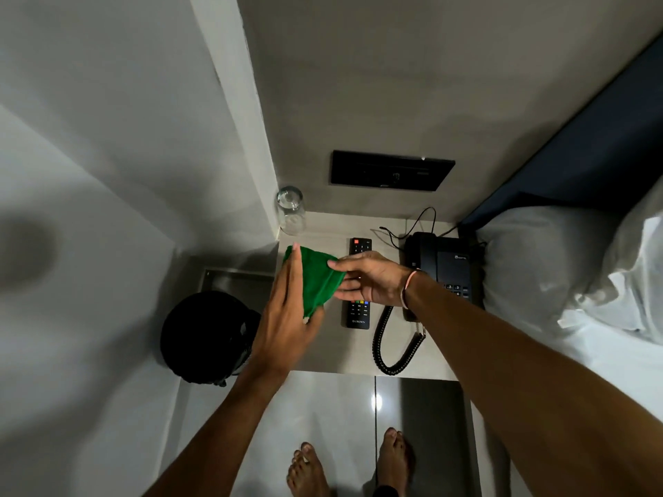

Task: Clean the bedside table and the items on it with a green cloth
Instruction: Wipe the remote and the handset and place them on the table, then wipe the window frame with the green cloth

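Both hands handle the green cloth (315, 278) above the bedside table (323, 353): left hand (287, 317) flat under it, right hand (366, 278) pinching its edge. Likely folding; next, wipe the remote (358, 310) below right hand.

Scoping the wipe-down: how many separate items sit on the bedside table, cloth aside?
3. Upturned glass in the back left corner, remote in the middle, partly under the right hand, telephone on the right. The hands and green cloth may hide more.
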Tool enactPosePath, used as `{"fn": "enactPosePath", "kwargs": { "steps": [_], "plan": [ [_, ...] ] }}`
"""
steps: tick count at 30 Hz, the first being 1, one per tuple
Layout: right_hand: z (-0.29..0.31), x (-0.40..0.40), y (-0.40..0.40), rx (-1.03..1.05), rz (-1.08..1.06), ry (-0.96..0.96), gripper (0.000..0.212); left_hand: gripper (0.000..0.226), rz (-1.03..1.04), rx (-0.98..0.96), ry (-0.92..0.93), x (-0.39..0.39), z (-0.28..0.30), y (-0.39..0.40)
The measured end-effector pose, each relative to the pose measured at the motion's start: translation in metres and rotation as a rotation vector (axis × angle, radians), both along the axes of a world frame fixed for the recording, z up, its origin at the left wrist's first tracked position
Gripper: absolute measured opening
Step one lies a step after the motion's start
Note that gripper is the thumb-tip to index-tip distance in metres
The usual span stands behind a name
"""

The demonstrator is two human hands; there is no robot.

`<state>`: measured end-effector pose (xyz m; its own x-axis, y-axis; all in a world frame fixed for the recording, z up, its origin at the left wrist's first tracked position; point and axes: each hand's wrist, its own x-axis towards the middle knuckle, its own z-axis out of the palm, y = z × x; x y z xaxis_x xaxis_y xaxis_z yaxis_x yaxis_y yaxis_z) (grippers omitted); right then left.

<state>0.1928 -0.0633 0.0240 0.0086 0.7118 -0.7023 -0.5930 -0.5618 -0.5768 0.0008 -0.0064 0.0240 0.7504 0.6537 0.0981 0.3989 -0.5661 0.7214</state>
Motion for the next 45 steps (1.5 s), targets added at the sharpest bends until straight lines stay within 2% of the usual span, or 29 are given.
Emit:
{"fn": "enactPosePath", "kwargs": {
  "steps": [3, 5, 6, 9, 10, 13, 17, 20, 24, 26, 30, 36, 41, 43, 45],
  "plan": [
    [0.017, -0.003, -0.002, 0.033, -0.025, 0.001, 0.008, 0.117, -0.009, -0.169, -0.043, -0.01, 0.016, 0.006],
    [0.026, -0.006, -0.004, 0.048, -0.031, 0.031, 0.008, 0.11, 0.099, -0.384, -0.09, -0.013, 0.031, 0.007],
    [0.03, -0.008, -0.005, 0.057, -0.028, 0.052, 0.009, 0.1, 0.143, -0.53, -0.155, -0.013, 0.037, 0.009],
    [0.042, -0.016, -0.007, 0.076, 0.009, 0.092, 0.018, 0.047, 0.199, -0.968, -0.342, -0.015, 0.05, 0.016],
    [0.046, -0.018, -0.007, 0.076, 0.024, 0.103, 0.019, 0.041, 0.223, -1.059, -0.361, -0.017, 0.055, 0.017],
    [0.065, -0.023, -0.004, 0.076, 0.07, 0.104, 0.024, 0.046, 0.26, -1.183, -0.395, -0.028, 0.07, 0.019],
    [0.098, -0.039, 0.012, 0.095, 0.145, 0.115, 0.034, 0.037, 0.295, -1.26, -0.4, -0.051, 0.099, 0.031],
    [0.13, -0.064, 0.033, 0.112, 0.223, 0.113, 0.04, 0.037, 0.308, -1.28, -0.441, -0.084, 0.132, 0.041],
    [0.166, -0.103, 0.064, 0.12, 0.335, 0.1, 0.04, 0.048, 0.343, -1.279, -0.475, -0.133, 0.17, 0.048],
    [0.181, -0.131, 0.083, 0.125, 0.421, 0.082, 0.041, 0.047, 0.408, -1.214, -0.472, -0.166, 0.188, 0.047],
    [0.205, -0.204, 0.111, 0.159, 0.591, 0.047, 0.042, 0.046, 0.629, -1.045, -0.487, -0.243, 0.21, 0.034],
    [0.226, -0.325, 0.123, 0.238, 0.867, 0.0, 0.049, 0.036, 0.996, -0.937, -0.629, -0.353, 0.214, -0.02],
    [0.215, -0.416, 0.102, 0.218, 0.825, 0.068, 0.032, 0.041, 1.329, -0.809, -0.644, -0.411, 0.209, -0.054],
    [0.206, -0.443, 0.094, 0.224, 0.712, 0.034, 0.028, 0.046, 1.471, -0.712, -0.566, -0.421, 0.205, -0.057],
    [0.196, -0.47, 0.092, 0.215, 0.574, -0.06, 0.03, 0.052, 1.589, -0.575, -0.406, -0.429, 0.202, -0.057]
  ]
}}
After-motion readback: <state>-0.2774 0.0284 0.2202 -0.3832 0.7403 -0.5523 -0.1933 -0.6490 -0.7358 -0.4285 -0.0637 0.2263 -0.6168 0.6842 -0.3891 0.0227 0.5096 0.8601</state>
